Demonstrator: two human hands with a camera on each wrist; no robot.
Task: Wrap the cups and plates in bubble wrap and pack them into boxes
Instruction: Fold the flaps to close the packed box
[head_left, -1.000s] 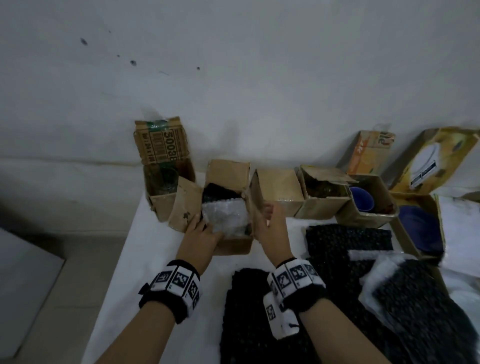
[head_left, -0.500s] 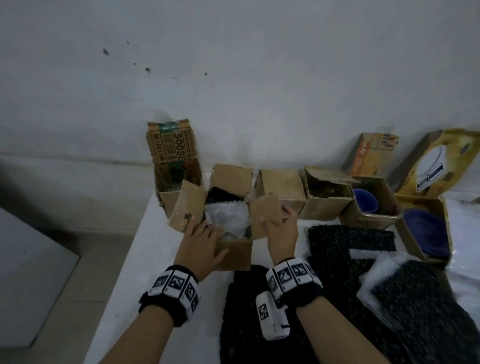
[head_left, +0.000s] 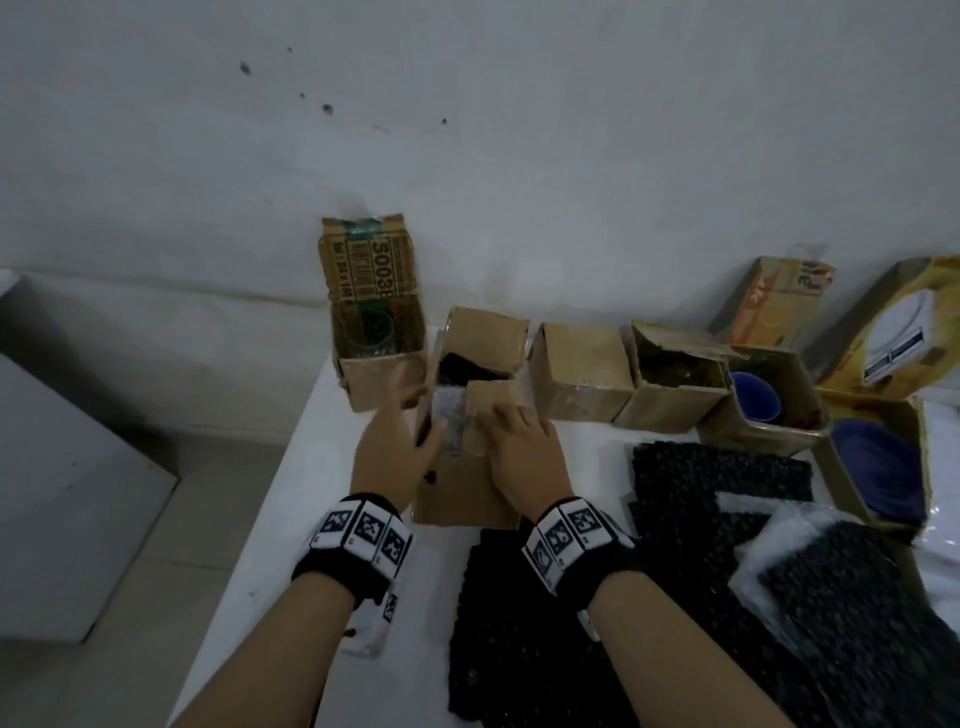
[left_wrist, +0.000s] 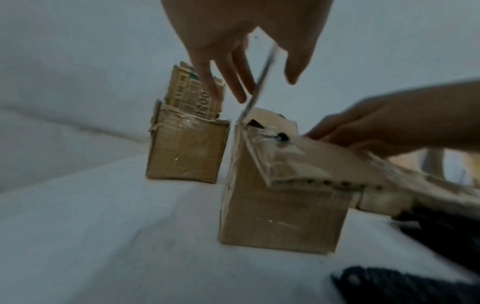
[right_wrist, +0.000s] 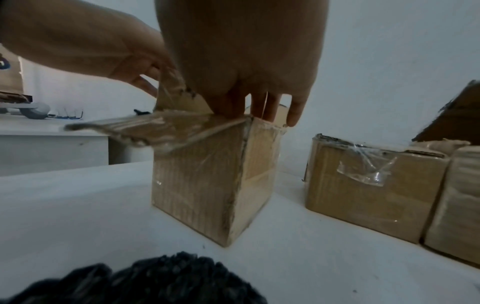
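Both hands (head_left: 457, 447) on box (head_left: 457, 499) flaps

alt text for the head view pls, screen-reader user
Both hands fold the flaps of a small cardboard box on a white table: the right hand presses one flap down over a bubble-wrapped item, and the left hand lifts the side flap. More boxes line the wall; black bubble wrap lies nearby.
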